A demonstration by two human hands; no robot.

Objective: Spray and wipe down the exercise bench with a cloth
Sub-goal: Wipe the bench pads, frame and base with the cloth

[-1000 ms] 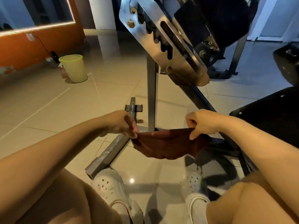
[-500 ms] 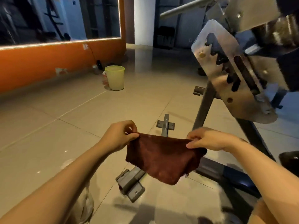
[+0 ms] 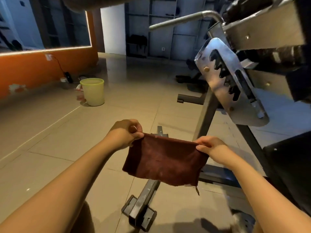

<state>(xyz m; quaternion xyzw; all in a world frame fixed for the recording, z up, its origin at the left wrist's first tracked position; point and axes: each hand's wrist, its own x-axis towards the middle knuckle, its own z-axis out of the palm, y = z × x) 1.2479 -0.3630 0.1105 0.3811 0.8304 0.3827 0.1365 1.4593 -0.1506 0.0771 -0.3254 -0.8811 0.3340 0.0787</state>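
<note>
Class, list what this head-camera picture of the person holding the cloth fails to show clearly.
Head view only:
- Spray bottle: none in frame.
- Bench pad: cut off by the right edge, dark.
- Floor bar: its middle is hidden behind the cloth, pinched by left hand and right hand.
- Bench's upper parts: motion-blurred.

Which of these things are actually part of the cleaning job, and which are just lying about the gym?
Part of the job:
brown cloth, pinched by left hand and right hand
exercise bench

Lying about:
green bucket
cable along the orange wall

No spray bottle shows.
</note>
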